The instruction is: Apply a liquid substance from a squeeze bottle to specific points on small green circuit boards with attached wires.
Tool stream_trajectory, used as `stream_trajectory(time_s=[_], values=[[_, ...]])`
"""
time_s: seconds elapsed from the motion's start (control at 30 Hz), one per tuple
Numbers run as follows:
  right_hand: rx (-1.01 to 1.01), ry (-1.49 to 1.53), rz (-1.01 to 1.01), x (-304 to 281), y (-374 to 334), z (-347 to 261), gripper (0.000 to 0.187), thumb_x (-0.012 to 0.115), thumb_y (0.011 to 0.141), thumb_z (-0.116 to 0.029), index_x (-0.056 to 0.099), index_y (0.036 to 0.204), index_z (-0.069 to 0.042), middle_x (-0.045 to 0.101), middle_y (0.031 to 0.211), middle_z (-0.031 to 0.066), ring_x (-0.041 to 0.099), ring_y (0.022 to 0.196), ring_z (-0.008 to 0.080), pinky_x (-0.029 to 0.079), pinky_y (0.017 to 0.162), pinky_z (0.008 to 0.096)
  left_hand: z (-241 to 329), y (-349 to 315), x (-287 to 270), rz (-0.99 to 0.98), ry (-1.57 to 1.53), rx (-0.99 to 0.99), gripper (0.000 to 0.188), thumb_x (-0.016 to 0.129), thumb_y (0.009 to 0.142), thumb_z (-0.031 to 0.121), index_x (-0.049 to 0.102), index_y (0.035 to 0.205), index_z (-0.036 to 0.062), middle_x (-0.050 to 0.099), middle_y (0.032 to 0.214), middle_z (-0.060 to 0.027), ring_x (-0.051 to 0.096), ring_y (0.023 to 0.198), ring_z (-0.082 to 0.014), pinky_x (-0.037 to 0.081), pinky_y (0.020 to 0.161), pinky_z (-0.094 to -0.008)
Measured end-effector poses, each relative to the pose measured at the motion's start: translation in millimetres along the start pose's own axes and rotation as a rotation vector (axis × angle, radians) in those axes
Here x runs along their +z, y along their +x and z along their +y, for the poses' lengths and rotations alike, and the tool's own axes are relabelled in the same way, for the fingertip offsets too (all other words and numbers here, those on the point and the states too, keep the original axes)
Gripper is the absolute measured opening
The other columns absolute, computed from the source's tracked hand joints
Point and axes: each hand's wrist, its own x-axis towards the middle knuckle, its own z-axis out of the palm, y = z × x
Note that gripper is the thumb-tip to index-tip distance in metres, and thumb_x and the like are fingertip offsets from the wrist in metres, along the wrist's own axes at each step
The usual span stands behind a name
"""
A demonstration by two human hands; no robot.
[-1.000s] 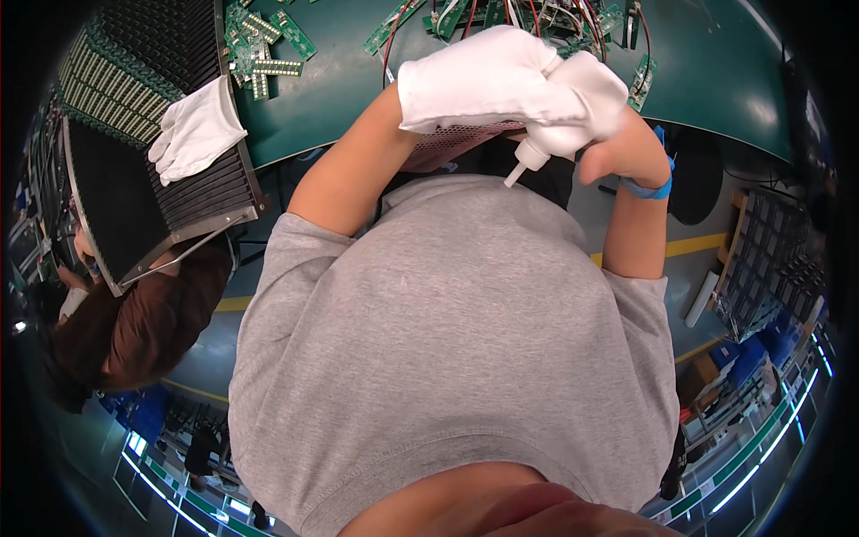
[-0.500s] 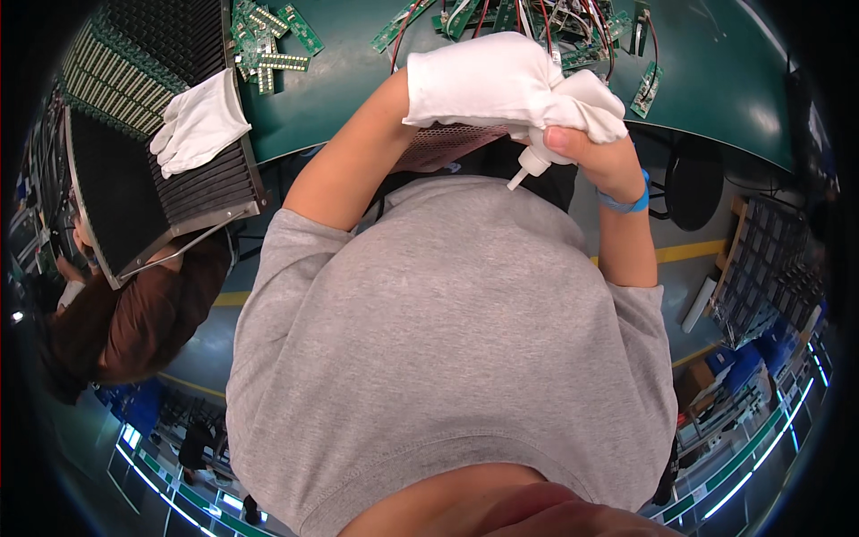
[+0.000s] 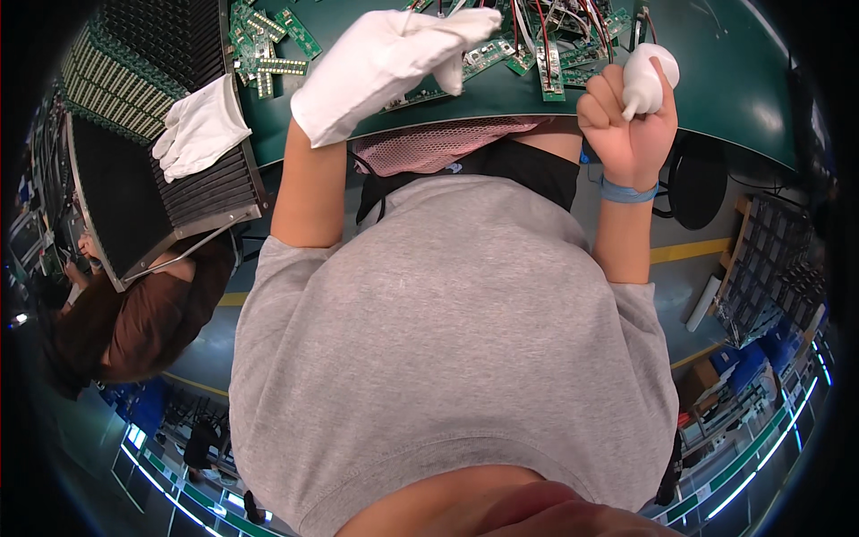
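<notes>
A white glove covers my left hand point(image 3: 385, 67), which hovers over the near edge of the green table point(image 3: 743, 107). Its fingers reach rightward, with the thumb apart below them, and I see nothing held. Farther right, my bare right hand point(image 3: 631, 139) grips a small white squeeze bottle point(image 3: 651, 76), its narrow nozzle tilted down toward the palm. A blue band point(image 3: 626, 192) circles the right wrist. Between and beyond the hands lie green circuit boards point(image 3: 552, 72) with red, black and white wires, partly hidden by the left glove.
At the left stands a black slotted rack point(image 3: 192, 192) holding rows of circuit boards point(image 3: 121, 85), with a loose white glove point(image 3: 204, 125) draped over it. More small boards point(image 3: 284, 66) lie beside it. A person in a brown top point(image 3: 148, 322) is at the far left. A black stool point(image 3: 698, 183) stands at the right.
My hands have come apart. The left has moved left and its fingers have straightened; the right has lifted the squeeze bottle up and to the right over the table.
</notes>
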Motion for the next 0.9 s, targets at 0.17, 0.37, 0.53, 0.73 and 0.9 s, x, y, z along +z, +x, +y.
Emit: stream_trajectory(time_s=[0.17,0.37,0.53,0.73,0.9], values=[[0.11,0.257,-0.144,2.6,1.5,4.8,0.038,0.039,0.092,-0.029,0.033,0.06,-0.009,0.028,0.056,0.0006,0.023,0.047,0.0104,0.019,0.046,0.0264,28.1,12.2,54.8,0.116,0.097,-0.114,0.02,0.059,0.08,0.01,0.062,0.096,-0.0008,0.065,0.093,-0.003,0.06,0.083,-0.0079,0.047,0.071,-0.0203],[0.218,0.066,-0.052,6.2,-2.8,28.5,0.037,0.032,0.091,-0.032,0.033,0.058,-0.014,0.026,0.05,-0.0036,0.02,0.043,0.0092,0.019,0.045,0.025,35.0,54.2,70.8,0.128,0.932,0.791,0.028,0.054,0.072,0.015,0.062,0.097,0.0042,0.061,0.086,-0.0136,0.06,0.082,-0.0274,0.049,0.073,-0.0337],[0.268,0.22,0.122,6.4,-9.3,38.6,0.041,0.025,0.092,-0.039,0.033,0.058,-0.017,0.017,0.046,-0.0056,0.012,0.04,0.0088,0.017,0.042,0.0255,3.2,57.3,88.9,0.041,0.553,0.608,0.02,0.066,0.065,0.006,0.063,0.085,0.0064,0.063,0.081,-0.0092,0.063,0.076,-0.0251,0.051,0.067,-0.0319],[0.327,0.123,-0.105,8.2,-12.7,39.8,0.041,0.027,0.088,-0.042,0.028,0.054,-0.017,0.023,0.049,-0.0055,0.022,0.043,0.0094,0.02,0.044,0.0251,12.1,56.9,89.6,0.183,0.405,0.477,0.014,0.066,0.069,0.009,0.063,0.081,0.0047,0.062,0.071,-0.0105,0.063,0.072,-0.0267,0.051,0.063,-0.0322],[0.383,0.214,-0.142,11.3,-17.8,36.6,0.041,0.024,0.088,-0.042,0.027,0.056,-0.017,0.025,0.051,-0.0053,0.023,0.045,0.0087,0.021,0.046,0.0241,16.9,60.8,88.3,0.124,0.422,0.553,0.011,0.059,0.075,0.018,0.059,0.071,0.007,0.057,0.069,-0.0092,0.058,0.064,-0.0242,0.045,0.057,-0.0332]])
